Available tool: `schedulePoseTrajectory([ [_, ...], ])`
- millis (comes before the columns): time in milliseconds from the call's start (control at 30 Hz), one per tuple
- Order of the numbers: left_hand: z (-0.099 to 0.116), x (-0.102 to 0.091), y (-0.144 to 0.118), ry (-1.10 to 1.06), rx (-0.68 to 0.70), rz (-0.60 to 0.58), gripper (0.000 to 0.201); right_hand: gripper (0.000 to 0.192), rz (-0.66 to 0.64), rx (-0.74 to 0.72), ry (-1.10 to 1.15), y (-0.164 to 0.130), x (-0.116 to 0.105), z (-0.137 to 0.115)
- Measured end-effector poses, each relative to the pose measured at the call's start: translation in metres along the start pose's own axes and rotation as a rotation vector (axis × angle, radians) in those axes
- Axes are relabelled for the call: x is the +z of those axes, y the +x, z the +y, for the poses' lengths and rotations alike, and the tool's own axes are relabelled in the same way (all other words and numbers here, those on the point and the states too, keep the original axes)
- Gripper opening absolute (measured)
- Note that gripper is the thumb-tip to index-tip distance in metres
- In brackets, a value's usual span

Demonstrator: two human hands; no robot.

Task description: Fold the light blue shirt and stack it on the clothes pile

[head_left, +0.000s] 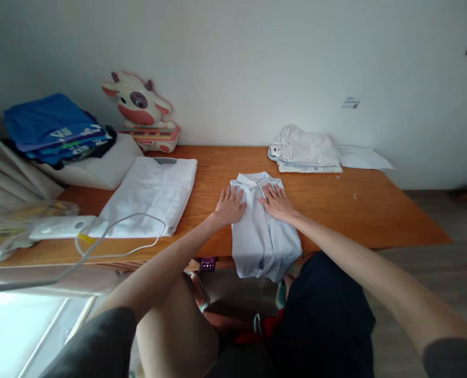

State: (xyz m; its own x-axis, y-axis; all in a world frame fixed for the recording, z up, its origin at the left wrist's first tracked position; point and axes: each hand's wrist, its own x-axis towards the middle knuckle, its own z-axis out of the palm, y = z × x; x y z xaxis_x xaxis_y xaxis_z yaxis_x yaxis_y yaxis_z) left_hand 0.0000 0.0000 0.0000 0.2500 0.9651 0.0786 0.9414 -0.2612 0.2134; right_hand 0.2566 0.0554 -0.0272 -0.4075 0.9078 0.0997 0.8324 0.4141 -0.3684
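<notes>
A pale blue-white collared shirt [257,236] lies on the wooden table, its collar toward the wall and its lower part hanging over the front edge. My left hand [230,206] rests flat on the shirt's left side below the collar, fingers spread. On the right side, my right hand [276,202] presses flat with its fingers apart. Neither hand grips the cloth. The sleeves are not visible, and the shirt's sides look folded in. Some creases run down its lower half.
Left on the table [213,163] lies a folded white cloth [150,191], with a white cable [127,255] near it. Behind stand a cow toy [139,107] and a white box [103,170] bearing blue clothes [52,123]. Folded light clothes [308,149] and paper [363,157] lie back right.
</notes>
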Motion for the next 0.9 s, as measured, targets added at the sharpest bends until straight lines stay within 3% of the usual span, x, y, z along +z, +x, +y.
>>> schedulePoseTrajectory([
  [267, -0.015, -0.008, 0.01, 0.035, 0.008, -0.025, 0.068, 0.081, 0.048, -0.01, -0.111, -0.001, -0.008, -0.02],
  [500, -0.015, -0.007, 0.009, -0.003, -0.002, 0.108, 0.063, 0.053, 0.006, -0.125, -0.176, 0.009, -0.036, -0.015],
  [667, -0.014, 0.01, 0.017, -0.112, 0.205, 0.125, 0.067, 0.066, -0.042, -0.057, -0.217, 0.008, -0.017, -0.004],
  [900, -0.029, 0.026, 0.022, -0.078, 0.222, 0.142, 0.065, 0.067, -0.011, 0.056, -0.147, 0.008, 0.001, -0.013],
])
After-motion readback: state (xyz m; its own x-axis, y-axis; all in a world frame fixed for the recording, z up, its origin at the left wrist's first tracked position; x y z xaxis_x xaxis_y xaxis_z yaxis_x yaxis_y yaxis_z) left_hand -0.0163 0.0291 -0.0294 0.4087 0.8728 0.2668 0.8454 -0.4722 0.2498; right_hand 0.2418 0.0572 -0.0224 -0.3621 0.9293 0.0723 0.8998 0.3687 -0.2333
